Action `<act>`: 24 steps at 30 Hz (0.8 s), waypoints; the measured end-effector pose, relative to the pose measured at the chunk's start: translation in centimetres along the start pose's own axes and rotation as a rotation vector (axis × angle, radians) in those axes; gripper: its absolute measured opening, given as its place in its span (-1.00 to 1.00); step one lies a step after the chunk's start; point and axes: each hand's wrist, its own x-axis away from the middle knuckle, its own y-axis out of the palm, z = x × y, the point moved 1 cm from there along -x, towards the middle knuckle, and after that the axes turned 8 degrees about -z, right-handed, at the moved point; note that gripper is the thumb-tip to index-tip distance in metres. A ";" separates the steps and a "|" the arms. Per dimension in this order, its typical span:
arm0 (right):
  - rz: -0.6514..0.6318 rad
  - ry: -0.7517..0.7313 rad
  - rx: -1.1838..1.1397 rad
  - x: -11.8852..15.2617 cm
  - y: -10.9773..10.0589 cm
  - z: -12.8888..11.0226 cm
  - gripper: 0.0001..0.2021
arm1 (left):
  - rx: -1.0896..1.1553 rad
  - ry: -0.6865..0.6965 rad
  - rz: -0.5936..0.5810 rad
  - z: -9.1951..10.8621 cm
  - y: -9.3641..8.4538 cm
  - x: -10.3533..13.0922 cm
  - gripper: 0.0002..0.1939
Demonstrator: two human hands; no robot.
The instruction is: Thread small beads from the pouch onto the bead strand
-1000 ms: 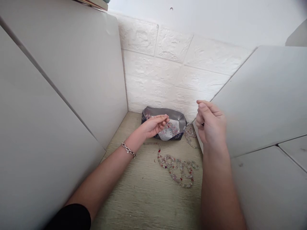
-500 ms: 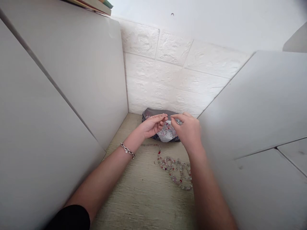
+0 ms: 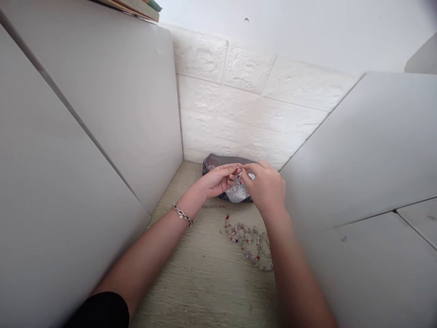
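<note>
My left hand [image 3: 220,179] is in a pinch, palm turned up, above an open bag [image 3: 235,199] of small pink, red and clear beads [image 3: 241,184]. Facing it, my right hand [image 3: 267,184] also pinches, thumb against forefinger. Their fingertips meet over the bag, and whatever they hold there is too small to make out. On the floor below lies a long string of beads [image 3: 244,237] in loose loops, with one end running left under my left wrist. My right forearm hides part of these loops.
White panels [image 3: 129,105] [image 3: 358,150] stand close on the left and right. Behind the bag rises a white brick-patterned wall [image 3: 246,109]. The pale wood-grained surface [image 3: 191,273] spreads beneath my arms. A chain bracelet [image 3: 183,215] circles my left wrist.
My right hand has shifted slightly left, closing the small gap between the fingertips. The bag and the bead string have stayed in place.
</note>
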 end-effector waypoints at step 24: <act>-0.010 -0.014 0.088 0.4 -1.1 -0.6 -0.78 | -0.028 0.023 0.009 0.0 -0.1 0.1 -0.92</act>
